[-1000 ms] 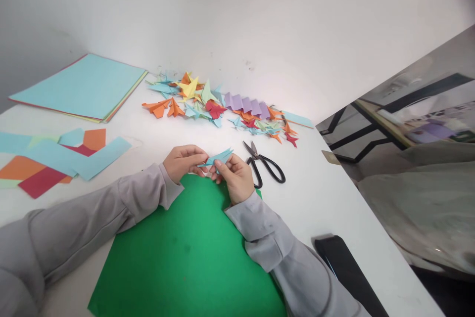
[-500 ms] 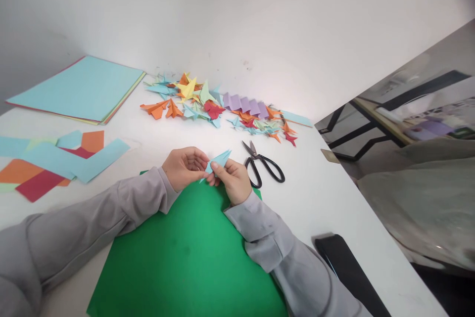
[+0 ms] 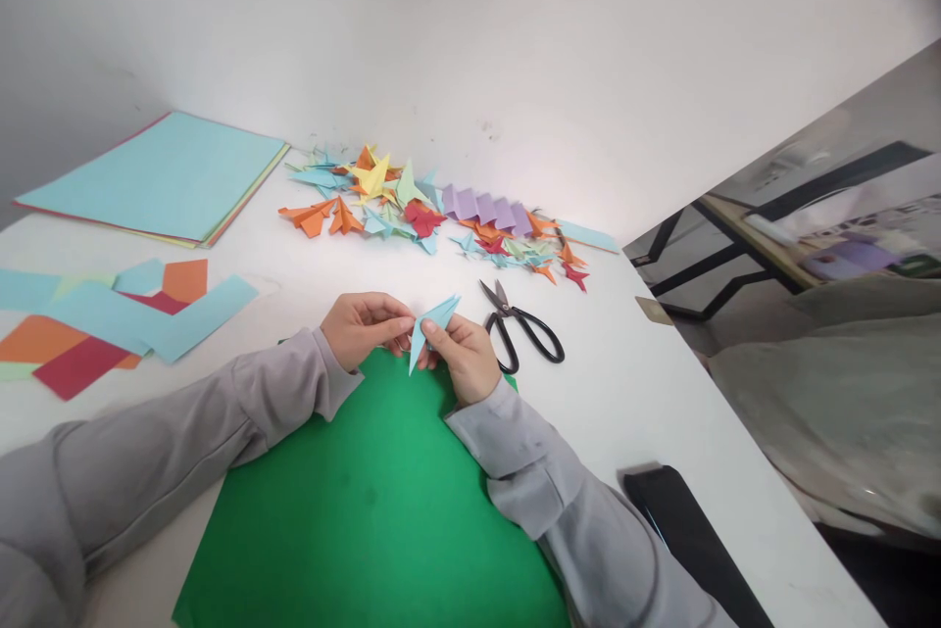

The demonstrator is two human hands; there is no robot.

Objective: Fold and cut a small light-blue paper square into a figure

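Note:
A light-blue piece of folded origami paper [image 3: 435,316] with sharp points is held above the top of a green sheet [image 3: 368,501]. My right hand [image 3: 465,356] pinches it between thumb and fingers from the right, one narrow point slanting up past the thumb and another hanging down. From the left, the closed fingertips of my left hand [image 3: 368,326] meet its left edge; the fingers behind the paper are partly hidden. Just right of my right hand lie black-handled scissors [image 3: 525,319], blades slightly apart.
Folded paper figures [image 3: 371,175] in several colours and a purple pleated strip [image 3: 485,207] lie along the wall. Coloured paper pieces [image 3: 176,319] spread at left, below stacked large sheets [image 3: 169,172]. A black phone-like object [image 3: 691,540] rests near the right edge.
The folded blue paper has turned, so one point now hangs downward below my right thumb. My left fingers have shifted slightly up along its left edge.

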